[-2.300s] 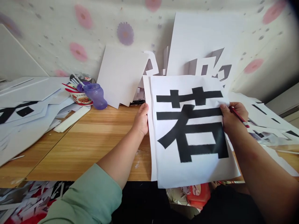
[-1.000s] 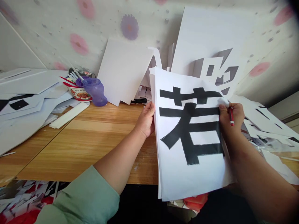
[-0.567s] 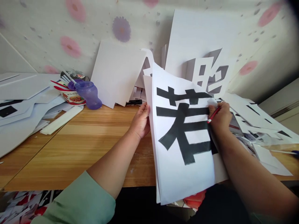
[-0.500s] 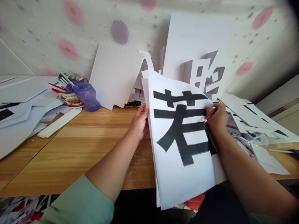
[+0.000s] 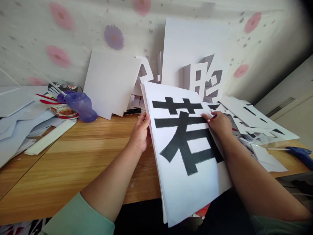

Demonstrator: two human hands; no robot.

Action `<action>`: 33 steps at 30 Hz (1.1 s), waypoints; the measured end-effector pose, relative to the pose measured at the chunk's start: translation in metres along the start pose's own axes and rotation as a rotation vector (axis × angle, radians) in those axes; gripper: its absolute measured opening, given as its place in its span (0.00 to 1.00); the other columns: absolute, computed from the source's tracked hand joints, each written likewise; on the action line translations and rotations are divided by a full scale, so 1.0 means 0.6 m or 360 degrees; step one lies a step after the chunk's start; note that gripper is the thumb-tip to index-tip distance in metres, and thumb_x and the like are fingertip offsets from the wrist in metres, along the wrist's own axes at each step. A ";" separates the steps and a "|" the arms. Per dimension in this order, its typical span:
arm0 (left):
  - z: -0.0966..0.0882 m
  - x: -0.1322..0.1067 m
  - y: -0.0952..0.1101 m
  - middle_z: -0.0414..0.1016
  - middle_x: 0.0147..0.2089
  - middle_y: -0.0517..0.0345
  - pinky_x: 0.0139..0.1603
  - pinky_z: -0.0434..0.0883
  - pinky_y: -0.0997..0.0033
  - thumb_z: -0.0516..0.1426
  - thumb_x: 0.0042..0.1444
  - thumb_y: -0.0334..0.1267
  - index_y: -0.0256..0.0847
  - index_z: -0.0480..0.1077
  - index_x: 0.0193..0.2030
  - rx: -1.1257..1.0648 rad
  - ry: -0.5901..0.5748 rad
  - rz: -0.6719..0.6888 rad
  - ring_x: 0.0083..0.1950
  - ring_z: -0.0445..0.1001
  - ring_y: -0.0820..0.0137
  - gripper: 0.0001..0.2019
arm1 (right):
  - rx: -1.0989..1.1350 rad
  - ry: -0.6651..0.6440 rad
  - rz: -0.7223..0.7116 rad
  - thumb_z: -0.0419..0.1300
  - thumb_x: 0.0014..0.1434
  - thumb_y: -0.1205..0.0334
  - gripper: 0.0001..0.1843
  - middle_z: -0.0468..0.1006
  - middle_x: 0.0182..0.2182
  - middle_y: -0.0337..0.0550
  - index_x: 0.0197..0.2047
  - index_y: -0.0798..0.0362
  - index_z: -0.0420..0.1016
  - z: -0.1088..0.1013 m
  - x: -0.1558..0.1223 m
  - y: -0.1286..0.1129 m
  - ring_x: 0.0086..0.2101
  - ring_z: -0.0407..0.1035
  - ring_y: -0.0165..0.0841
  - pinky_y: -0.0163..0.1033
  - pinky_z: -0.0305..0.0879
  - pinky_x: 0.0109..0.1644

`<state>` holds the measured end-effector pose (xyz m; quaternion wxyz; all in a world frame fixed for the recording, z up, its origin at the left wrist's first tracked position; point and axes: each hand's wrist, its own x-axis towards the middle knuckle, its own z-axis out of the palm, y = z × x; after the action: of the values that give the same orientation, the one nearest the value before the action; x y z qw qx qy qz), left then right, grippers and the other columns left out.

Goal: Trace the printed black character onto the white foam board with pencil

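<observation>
Faces a wall covering (image 5: 97, 19) patterned with pink and purple flowers. Has below it a wooden table (image 5: 93, 137), with a pile of white boards (image 5: 22, 114) at the far left and a tall white board (image 5: 195, 39) leaning at the back. Shows white cut sheets (image 5: 244, 114) heaped on the right. Has the white paper (image 5: 183, 150), several layers thick and printed with one large black character, tilted over the table's front edge, lower end reaching past it. Has behind that a shorter white board (image 5: 110, 81), notched along the bottom, and a raised white cut-out (image 5: 187, 78) before the tall board.

Pinches the paper's left edge with the left hand (image 5: 140, 132), thumb in front, fingers mostly behind. Curls the right hand (image 5: 221, 124) around a red pen (image 5: 211, 119), thumb at the paper's right edge; cannot tell whether fingers pass behind the sheet. Has a noodle tub (image 5: 65, 111) just beside a purple bottle (image 5: 80, 106) at left, and a blue glue gun (image 5: 302, 156) at far right.
</observation>
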<state>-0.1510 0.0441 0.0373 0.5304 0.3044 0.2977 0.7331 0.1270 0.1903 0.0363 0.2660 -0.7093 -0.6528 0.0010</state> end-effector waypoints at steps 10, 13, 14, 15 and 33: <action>0.048 -0.071 0.039 0.68 0.58 0.46 0.55 0.68 0.53 0.68 0.44 0.37 0.46 0.63 0.60 0.0350 -0.0811 -0.0588 0.58 0.67 0.50 0.35 | 0.0033 0.0094 -0.0034 0.54 0.53 0.34 0.28 0.77 0.29 0.49 0.35 0.53 0.74 -0.011 -0.004 0.012 0.32 0.70 0.44 0.43 0.59 0.34; 0.055 -0.082 0.031 0.71 0.55 0.45 0.51 0.70 0.52 0.63 0.47 0.31 0.43 0.66 0.57 0.0383 -0.0881 -0.0694 0.54 0.70 0.50 0.28 | 0.0031 0.0113 -0.0018 0.53 0.55 0.36 0.26 0.76 0.29 0.48 0.36 0.53 0.73 -0.019 -0.001 0.019 0.33 0.70 0.43 0.43 0.60 0.35; 0.056 -0.082 0.028 0.73 0.53 0.45 0.49 0.70 0.53 0.62 0.46 0.30 0.42 0.67 0.56 0.0393 -0.0850 -0.0688 0.51 0.72 0.51 0.27 | 0.0029 0.0158 -0.0046 0.53 0.57 0.39 0.25 0.76 0.30 0.49 0.38 0.53 0.73 -0.025 -0.003 0.019 0.34 0.70 0.43 0.43 0.61 0.37; 0.055 -0.081 0.024 0.74 0.51 0.45 0.47 0.71 0.54 0.62 0.45 0.30 0.41 0.68 0.54 0.0400 -0.0808 -0.0683 0.49 0.72 0.52 0.26 | 0.0040 0.0221 -0.0097 0.51 0.59 0.42 0.23 0.76 0.31 0.49 0.41 0.53 0.72 -0.036 -0.007 0.018 0.35 0.70 0.43 0.44 0.62 0.39; 0.034 -0.074 -0.028 0.78 0.43 0.49 0.43 0.72 0.59 0.63 0.37 0.27 0.39 0.73 0.45 0.0482 -0.0231 -0.0767 0.41 0.75 0.57 0.23 | 0.0381 -0.0808 -0.1850 0.63 0.55 0.48 0.35 0.58 0.63 0.57 0.61 0.57 0.62 -0.105 -0.283 0.036 0.65 0.44 0.46 0.55 0.53 0.64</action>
<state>-0.1144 0.0083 0.0315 0.6577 0.3521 0.4287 0.5095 0.1437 0.0092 0.0235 0.1377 -0.1832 -0.9685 0.0974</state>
